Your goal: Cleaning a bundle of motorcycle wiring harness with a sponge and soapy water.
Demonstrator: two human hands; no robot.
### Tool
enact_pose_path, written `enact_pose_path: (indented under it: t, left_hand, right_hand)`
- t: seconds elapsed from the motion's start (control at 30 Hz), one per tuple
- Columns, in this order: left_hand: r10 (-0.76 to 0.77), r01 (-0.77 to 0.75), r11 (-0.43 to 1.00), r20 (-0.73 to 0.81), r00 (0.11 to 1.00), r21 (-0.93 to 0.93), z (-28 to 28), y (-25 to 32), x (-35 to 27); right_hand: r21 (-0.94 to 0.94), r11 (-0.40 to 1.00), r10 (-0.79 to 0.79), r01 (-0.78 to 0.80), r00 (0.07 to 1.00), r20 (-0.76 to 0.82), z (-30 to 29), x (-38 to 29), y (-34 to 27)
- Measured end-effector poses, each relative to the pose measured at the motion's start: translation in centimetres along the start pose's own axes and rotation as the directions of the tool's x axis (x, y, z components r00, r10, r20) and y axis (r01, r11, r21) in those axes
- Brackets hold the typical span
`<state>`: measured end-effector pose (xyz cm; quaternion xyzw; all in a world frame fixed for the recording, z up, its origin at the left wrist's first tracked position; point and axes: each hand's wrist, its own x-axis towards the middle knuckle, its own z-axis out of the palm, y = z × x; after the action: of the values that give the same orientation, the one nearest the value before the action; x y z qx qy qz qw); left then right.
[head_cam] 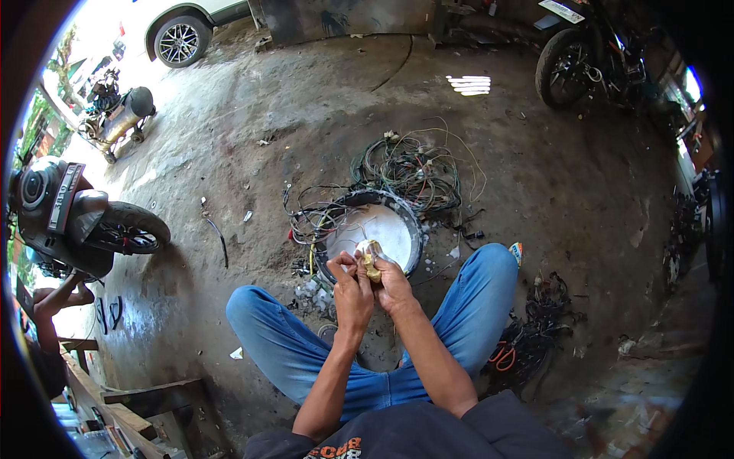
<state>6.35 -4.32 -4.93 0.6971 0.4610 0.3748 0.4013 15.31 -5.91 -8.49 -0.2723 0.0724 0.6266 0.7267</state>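
My right hand (394, 287) is closed around a wet, foamy yellow sponge or cloth (373, 268). Close against it on the left is my left hand (351, 292), thumb and fingers bent in a pinch. Whatever lies between those fingertips is too small to make out. Both hands are above the near part of a round black basin (417, 244) of white suds (395, 226). Thin electrical wires (330, 221) trail over the basin's left rim and into the suds. Beyond the far rim lies a tangled heap of wiring harness (410, 166).
Dark cables (536, 321) lie beside my right knee. Motorcycles stand at the left (74, 212) and far right (579, 69). An air compressor (123, 117) and a white car (221, 11) are farther off. A wooden bench (155, 399) and another person's arm (60, 298) are at left.
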Motion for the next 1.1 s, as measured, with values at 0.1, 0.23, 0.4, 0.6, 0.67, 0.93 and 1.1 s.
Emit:
enact_pose_path:
  t: [0.1,0.23,0.4,0.6,0.67,0.93,1.1]
  left_hand:
    - [-0.060,0.065,0.994,0.055,0.997,-0.082,-0.5,0.4,-0.4]
    - [-0.019,0.036,0.993,0.153,0.988,-0.110,-0.7,1.2,-1.5]
    - [-0.057,0.065,0.992,0.073,0.996,-0.106,-0.8,0.2,-0.2]
    - [-0.062,0.064,0.990,0.020,0.998,-0.128,-0.4,0.7,1.0]
    - [-0.025,0.030,0.987,0.038,0.999,-0.156,0.0,0.0,0.3]
    - [0.008,0.000,0.963,0.029,1.000,-0.268,0.8,1.0,-2.3]
    - [-0.053,0.048,0.970,-0.012,0.999,-0.238,0.2,0.8,-0.4]
  right_hand:
    - [0.003,1.000,-0.008,0.009,1.000,-0.028,-0.2,1.5,-0.8]
    - [0.197,0.976,-0.070,0.088,0.993,-0.099,0.3,6.5,-5.2]
    - [0.066,0.998,-0.006,-0.003,0.991,0.133,2.4,3.7,-6.1]
    - [-0.190,0.982,0.025,0.003,0.989,0.147,1.5,-1.5,-1.0]
    - [-0.172,0.984,-0.021,0.048,0.988,0.156,1.1,-1.6,-1.0]
    - [-0.024,0.975,-0.224,0.222,0.973,-0.059,1.4,6.9,-6.8]
    - [-0.156,0.987,-0.004,0.026,0.989,0.146,2.4,4.2,-7.1]
